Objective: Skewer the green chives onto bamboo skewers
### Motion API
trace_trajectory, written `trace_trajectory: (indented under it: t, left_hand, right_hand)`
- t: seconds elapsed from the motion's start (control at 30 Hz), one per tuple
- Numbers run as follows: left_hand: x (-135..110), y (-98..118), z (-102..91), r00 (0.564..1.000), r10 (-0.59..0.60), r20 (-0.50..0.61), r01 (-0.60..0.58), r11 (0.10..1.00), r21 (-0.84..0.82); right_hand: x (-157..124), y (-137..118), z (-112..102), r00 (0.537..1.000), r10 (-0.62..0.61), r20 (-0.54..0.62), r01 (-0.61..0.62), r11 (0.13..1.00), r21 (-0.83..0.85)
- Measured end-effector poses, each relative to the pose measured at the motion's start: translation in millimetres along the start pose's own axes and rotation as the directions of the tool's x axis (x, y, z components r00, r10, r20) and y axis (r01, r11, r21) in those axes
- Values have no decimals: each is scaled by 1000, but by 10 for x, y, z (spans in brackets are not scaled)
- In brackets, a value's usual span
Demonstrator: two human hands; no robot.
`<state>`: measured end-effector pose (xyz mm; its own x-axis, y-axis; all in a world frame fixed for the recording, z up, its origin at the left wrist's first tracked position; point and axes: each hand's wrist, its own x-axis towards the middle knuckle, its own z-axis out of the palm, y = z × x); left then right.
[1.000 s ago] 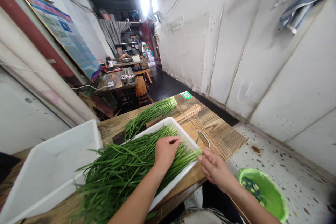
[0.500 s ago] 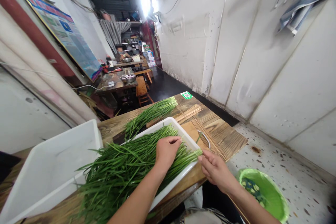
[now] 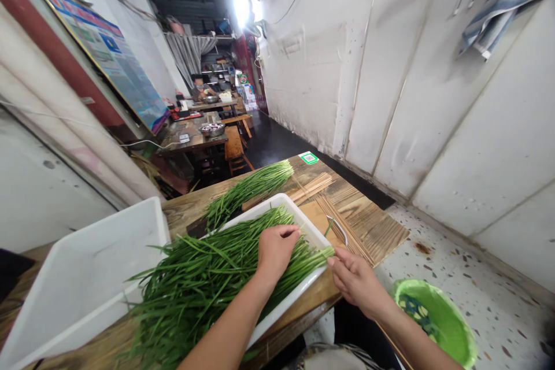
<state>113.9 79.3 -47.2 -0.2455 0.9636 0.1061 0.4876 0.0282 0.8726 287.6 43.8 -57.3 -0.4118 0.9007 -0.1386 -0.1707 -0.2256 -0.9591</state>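
Note:
A large heap of green garlic chives (image 3: 203,266) fills a white tray (image 3: 287,307), pale stem ends toward the right. My left hand (image 3: 276,251) rests over the heap, thumb and forefinger pinched at a pale stem end; its other fingertips are hidden. Beyond the tray's right corner, my right hand (image 3: 354,278) is closed at the stem ends on that side. A thin bamboo skewer (image 3: 392,344) runs back from it under the wrist; the gripped part is hidden by the fingers.
Another bunch of chives (image 3: 249,185) lies behind the tray. Bundled skewers (image 3: 314,186) and loose sticks (image 3: 347,231) lie to the right. A white bin (image 3: 93,254) stands at left, a green basin (image 3: 455,324) on the floor. Another person (image 3: 198,84) is far back.

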Motion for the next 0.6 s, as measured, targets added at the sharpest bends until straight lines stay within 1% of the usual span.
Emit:
trace_trajectory:
  t: [0.2,0.6]
  left_hand:
    - [6,6,5,1000,-15,-6,15,1000,-2]
    - [2,-29,7,1000,18,3,-18,1000,-6]
  right_hand:
    - [-9,-14,6,1000,-3,-3,3,1000,-12]
    - [1,47,-27,1000,-7,9,8,1000,-22]
